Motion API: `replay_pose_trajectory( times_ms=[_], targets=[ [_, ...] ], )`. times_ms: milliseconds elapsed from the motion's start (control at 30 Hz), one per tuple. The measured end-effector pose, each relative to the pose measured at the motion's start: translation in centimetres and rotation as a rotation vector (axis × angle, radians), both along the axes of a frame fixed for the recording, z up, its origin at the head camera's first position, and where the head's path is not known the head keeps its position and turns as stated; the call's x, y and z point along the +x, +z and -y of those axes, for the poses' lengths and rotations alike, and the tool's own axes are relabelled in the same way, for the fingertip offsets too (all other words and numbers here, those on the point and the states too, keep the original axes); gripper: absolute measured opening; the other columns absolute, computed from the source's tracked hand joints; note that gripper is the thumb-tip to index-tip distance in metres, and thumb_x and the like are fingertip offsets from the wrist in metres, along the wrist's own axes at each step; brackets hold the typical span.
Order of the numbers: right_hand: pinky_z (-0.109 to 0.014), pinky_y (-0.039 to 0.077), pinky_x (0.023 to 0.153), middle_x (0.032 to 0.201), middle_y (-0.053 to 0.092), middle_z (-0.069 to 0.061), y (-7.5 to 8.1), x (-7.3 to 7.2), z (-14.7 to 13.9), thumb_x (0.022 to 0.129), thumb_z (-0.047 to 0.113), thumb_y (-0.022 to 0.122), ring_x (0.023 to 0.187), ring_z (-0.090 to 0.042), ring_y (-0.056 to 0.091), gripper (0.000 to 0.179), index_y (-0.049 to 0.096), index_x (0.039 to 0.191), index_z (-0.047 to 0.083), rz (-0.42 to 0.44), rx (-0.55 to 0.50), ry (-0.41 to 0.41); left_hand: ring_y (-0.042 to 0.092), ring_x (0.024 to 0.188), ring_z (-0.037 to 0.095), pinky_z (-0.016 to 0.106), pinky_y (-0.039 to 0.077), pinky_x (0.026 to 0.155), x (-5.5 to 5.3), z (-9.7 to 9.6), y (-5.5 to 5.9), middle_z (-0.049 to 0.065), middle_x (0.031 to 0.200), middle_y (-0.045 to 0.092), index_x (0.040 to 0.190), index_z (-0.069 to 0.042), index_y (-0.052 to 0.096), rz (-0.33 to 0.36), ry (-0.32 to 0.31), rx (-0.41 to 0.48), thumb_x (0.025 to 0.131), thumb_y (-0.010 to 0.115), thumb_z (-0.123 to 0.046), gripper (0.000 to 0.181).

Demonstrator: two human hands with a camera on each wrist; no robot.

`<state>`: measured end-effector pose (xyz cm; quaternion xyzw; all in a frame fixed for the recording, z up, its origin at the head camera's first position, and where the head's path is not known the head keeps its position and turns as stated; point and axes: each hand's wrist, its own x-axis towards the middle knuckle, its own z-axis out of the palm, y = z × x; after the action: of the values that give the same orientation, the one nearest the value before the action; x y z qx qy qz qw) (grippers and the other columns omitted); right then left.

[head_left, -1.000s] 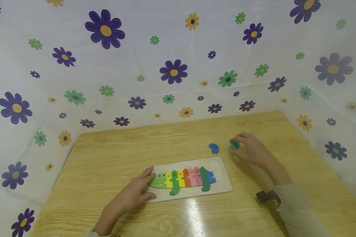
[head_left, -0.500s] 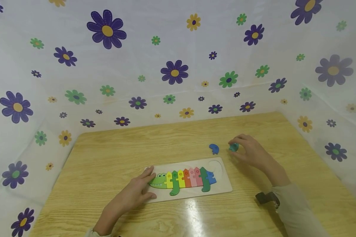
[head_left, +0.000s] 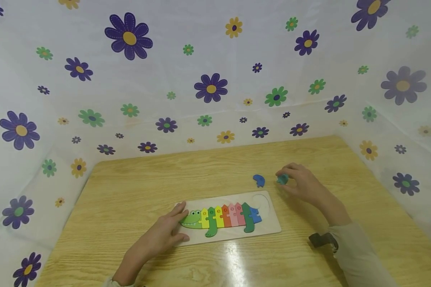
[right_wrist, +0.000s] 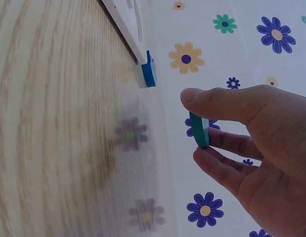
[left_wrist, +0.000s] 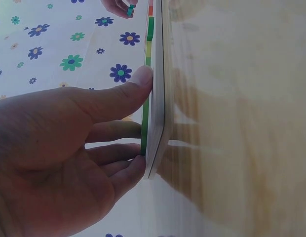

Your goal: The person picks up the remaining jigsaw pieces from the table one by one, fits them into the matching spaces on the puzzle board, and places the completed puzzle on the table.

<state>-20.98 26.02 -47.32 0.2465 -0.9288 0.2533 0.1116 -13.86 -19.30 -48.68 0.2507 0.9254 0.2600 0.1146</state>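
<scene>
In the head view, a wooden crocodile puzzle board (head_left: 269, 227) lies on the table, with a green head, colourful numbered body pieces and a blue piece set in it. My left hand (head_left: 163, 230) rests at the board's head end, fingertips and thumb touching it with the fingers fairly straight. Up and right of the board, my right hand (head_left: 305, 184) pinches a teal puzzle piece (head_left: 282, 179) between thumb and fingers. In the right wrist view that teal piece (right_wrist: 199, 129) is held edge-on, above the tabletop. A curved blue puzzle piece (head_left: 259, 180) lies just left of the right hand.
Beneath everything is a wood-grain table (head_left: 158, 179). A white flower-print cloth (head_left: 172, 71) encloses its back and sides. A curved recess (head_left: 262, 201) shows at the board's right end. On the right wrist is a dark band (head_left: 323, 240).
My right hand has shifted slightly left and towards me with the teal piece, which is turned a little. The left hand and the board have stayed put.
</scene>
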Motion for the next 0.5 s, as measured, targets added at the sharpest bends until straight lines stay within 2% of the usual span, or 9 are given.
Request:
replay_pose_trajectory(
  times_ms=[200, 500],
  targets=[
    [-0.056, 0.055, 0.093, 0.110, 0.068, -0.014, 0.05, 0.11, 0.20, 0.083, 0.003, 0.084, 0.105, -0.036, 0.063, 0.028, 0.074, 0.110, 0.000, 0.008, 0.002, 0.012, 0.028, 0.151, 0.041, 0.055, 0.032, 0.117, 0.02, 0.04, 0.09, 0.023, 0.163, 0.029, 0.146, 0.009, 0.050, 0.002, -0.003, 0.010, 0.089, 0.081, -0.026, 0.073],
    [-0.058, 0.054, 0.096, 0.113, 0.069, -0.014, 0.38, 0.20, 0.33, 0.084, 0.005, 0.083, 0.108, -0.037, 0.063, 0.031, 0.073, 0.113, 0.001, 0.088, 0.037, 0.007, 0.028, 0.151, 0.040, 0.056, 0.032, 0.118, 0.02, 0.06, 0.01, 0.023, 0.164, 0.029, 0.146, 0.009, 0.050, 0.002, 0.001, 0.007, 0.089, 0.081, -0.025, 0.073]
  ],
)
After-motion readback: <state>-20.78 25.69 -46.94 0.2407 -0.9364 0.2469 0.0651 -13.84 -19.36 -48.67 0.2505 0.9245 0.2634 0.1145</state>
